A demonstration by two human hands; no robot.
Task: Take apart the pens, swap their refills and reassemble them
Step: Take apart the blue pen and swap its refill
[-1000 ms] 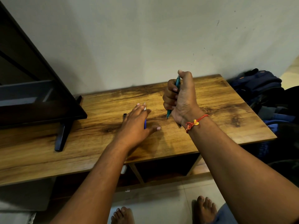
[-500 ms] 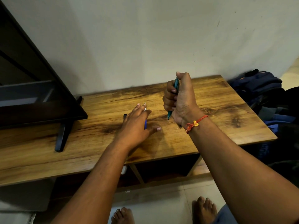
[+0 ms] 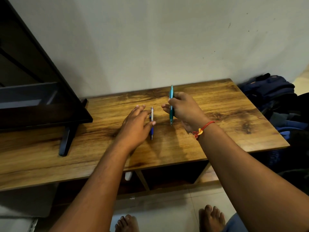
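Observation:
A white pen with a blue grip [image 3: 151,122] lies on the wooden table [image 3: 217,131], tip toward me. My left hand [image 3: 136,126] lies over its left side with fingers straight and the thumb touching the barrel. My right hand [image 3: 184,109] holds a teal pen [image 3: 171,104] upright between thumb and fingers, with the tip just above or on the tabletop. The two hands are a short gap apart.
A dark TV screen on a black foot [image 3: 66,141] fills the table's left part. Dark blue bags [image 3: 270,91] are piled past the right edge. A wall stands close behind the table, open shelves lie under it, and my bare feet [image 3: 212,216] are on the tiled floor.
My right hand has loosened from a fist round the teal pen to a finger-and-thumb hold. My left hand has slid left, uncovering most of the white and blue pen.

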